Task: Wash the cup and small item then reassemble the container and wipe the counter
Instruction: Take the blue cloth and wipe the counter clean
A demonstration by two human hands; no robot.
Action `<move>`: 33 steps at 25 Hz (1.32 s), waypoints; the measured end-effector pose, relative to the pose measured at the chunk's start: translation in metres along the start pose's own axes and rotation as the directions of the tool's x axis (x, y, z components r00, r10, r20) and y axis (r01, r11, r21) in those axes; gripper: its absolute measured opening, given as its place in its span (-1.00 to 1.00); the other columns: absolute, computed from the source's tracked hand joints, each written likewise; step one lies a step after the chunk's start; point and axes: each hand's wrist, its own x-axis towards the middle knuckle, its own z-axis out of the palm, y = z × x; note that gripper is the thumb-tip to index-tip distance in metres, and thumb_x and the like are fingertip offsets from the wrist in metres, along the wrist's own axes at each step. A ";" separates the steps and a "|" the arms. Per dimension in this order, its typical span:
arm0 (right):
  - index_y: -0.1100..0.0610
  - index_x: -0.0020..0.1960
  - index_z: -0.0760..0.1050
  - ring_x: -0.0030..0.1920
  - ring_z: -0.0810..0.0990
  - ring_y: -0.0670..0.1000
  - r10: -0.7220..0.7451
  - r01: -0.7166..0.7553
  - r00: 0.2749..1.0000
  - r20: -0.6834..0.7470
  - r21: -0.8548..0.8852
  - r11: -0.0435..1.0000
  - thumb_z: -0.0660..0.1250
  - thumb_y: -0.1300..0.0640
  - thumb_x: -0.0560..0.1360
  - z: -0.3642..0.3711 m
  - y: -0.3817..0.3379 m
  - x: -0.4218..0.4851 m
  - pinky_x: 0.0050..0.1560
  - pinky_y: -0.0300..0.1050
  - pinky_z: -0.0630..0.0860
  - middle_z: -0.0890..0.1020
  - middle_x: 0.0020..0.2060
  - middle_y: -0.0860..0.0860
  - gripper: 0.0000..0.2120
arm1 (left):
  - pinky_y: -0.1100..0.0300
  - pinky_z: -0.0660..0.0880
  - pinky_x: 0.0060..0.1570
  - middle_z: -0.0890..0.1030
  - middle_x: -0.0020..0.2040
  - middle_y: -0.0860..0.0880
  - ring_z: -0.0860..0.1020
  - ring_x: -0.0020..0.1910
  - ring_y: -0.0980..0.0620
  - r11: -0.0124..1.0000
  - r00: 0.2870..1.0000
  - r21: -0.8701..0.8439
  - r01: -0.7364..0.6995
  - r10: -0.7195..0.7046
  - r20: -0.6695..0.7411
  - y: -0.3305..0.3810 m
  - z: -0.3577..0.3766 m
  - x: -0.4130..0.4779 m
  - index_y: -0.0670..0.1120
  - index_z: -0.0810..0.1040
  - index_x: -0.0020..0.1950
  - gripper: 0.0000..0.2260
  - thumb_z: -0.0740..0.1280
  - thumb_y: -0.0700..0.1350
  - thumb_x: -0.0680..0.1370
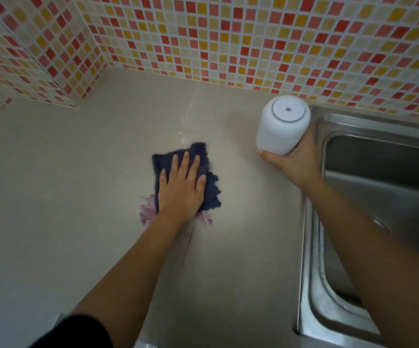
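Nearest the lens, a dark sleeve (77,332) edged the lower left corner, and from it the left forearm ran up across a pale beige counter (52,197). That counter filled most of the view, smooth and faintly glossy, with a few small bright specks of reflection near its far side. At its far left it met a wall of small square mosaic tiles (203,33) in red, pink, orange and cream, which turned a corner at the left and ran on behind the whole worktop. Near the middle of the counter lay a dark blue cloth (211,192), crumpled at its edges, and the left hand (182,187) was spread flat on top of it, fingers extended and slightly apart, pressing rather than gripping. A purplish stain (146,212) showed at the cloth's near edge, on both sides of the wrist, with a faint streak trailing toward the camera. Further right, near the back wall and just beside the sink, stood a white cylindrical container (282,124) with a round lid ringed in grey and a small dark dot at its centre. The right hand (291,159) was wrapped around its lower part, thumb at the left side, holding it; whether its base touched the counter could not be told. At the far right a stainless steel sink (314,285) was set into the counter, its basin shadowed.
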 end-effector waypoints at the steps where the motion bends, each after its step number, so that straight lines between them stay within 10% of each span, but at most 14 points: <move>1: 0.01 0.34 0.23 0.14 0.44 -0.13 0.018 -0.018 1.000 0.009 0.002 1.000 0.62 0.08 0.15 0.006 0.002 -0.004 0.07 -0.32 0.39 0.46 0.13 -0.13 -0.13 | -0.19 0.17 0.38 0.17 0.53 -0.06 0.13 0.50 -0.13 0.999 0.999 0.038 0.016 -0.014 -0.048 0.003 0.002 -0.026 0.02 0.14 0.51 -0.52 -0.05 0.09 0.60; 7: 0.05 0.37 0.20 0.13 0.41 -0.11 0.079 -0.079 0.996 0.029 -0.018 0.997 0.61 0.11 0.18 0.037 0.005 -0.017 0.10 -0.22 0.37 0.43 0.12 -0.11 -0.11 | -0.19 0.27 0.34 0.29 0.49 -0.01 0.25 0.46 -0.11 0.988 0.988 -0.052 -0.147 0.144 -0.053 0.059 0.015 -0.071 0.04 0.22 0.48 -0.54 -0.01 0.08 0.58; 12: 0.03 0.40 0.16 0.15 0.40 -0.12 0.112 -0.110 0.993 0.045 -0.035 0.993 0.61 0.09 0.19 0.037 0.007 -0.018 0.13 -0.23 0.35 0.41 0.15 -0.12 -0.08 | -0.10 -0.02 0.45 0.00 0.56 -0.01 -0.04 0.53 -0.03 0.991 0.992 -0.043 0.128 -0.127 0.009 -0.001 0.005 -0.006 0.01 -0.03 0.54 -0.53 -0.10 0.07 0.63; 18: 0.04 0.39 0.17 0.12 0.43 -0.10 0.130 -0.126 0.988 0.089 -0.050 0.991 0.61 0.10 0.18 0.042 0.007 -0.015 0.10 -0.18 0.40 0.44 0.12 -0.12 -0.09 | -0.20 0.33 0.27 0.36 0.44 -0.11 0.33 0.41 -0.17 0.995 0.995 -0.009 0.099 -0.099 -0.019 0.019 0.011 -0.108 -0.06 0.31 0.45 -0.50 -0.01 0.05 0.54; 23: 0.08 0.49 -0.05 0.41 0.24 -0.03 0.129 -0.076 0.966 0.224 -0.230 0.970 0.62 -0.09 0.11 0.024 0.012 -0.018 0.41 -0.05 0.20 0.23 0.44 -0.03 0.18 | -0.17 -0.12 0.44 0.00 0.56 0.05 -0.05 0.53 -0.01 0.998 0.998 -0.047 -0.045 0.047 0.050 0.003 -0.004 0.000 0.08 -0.02 0.53 -0.52 -0.07 0.11 0.62; 29: 0.15 0.46 0.20 0.49 0.06 0.15 0.139 0.045 0.968 0.210 -0.686 0.726 -0.09 -0.41 0.44 -0.018 0.019 -0.170 0.44 0.08 0.01 0.19 0.47 0.17 -0.19 | -0.26 -0.10 0.43 -0.05 0.56 0.08 -0.10 0.53 -0.04 0.999 0.988 -0.036 0.018 -0.012 0.156 -0.116 -0.037 0.011 0.30 -0.01 0.48 -0.49 -0.01 0.31 0.54; 33: 0.17 0.49 0.12 0.50 -0.14 0.08 0.171 0.066 0.960 0.221 -0.776 0.627 -0.22 -0.38 0.47 -0.024 0.034 -0.244 0.45 0.11 -0.01 0.07 0.51 0.13 -0.19 | -0.33 0.01 0.36 0.07 0.55 0.01 0.00 0.53 -0.12 0.998 0.998 0.019 0.057 -0.057 0.011 -0.133 -0.024 -0.101 0.28 0.05 0.47 -0.46 -0.10 0.31 0.49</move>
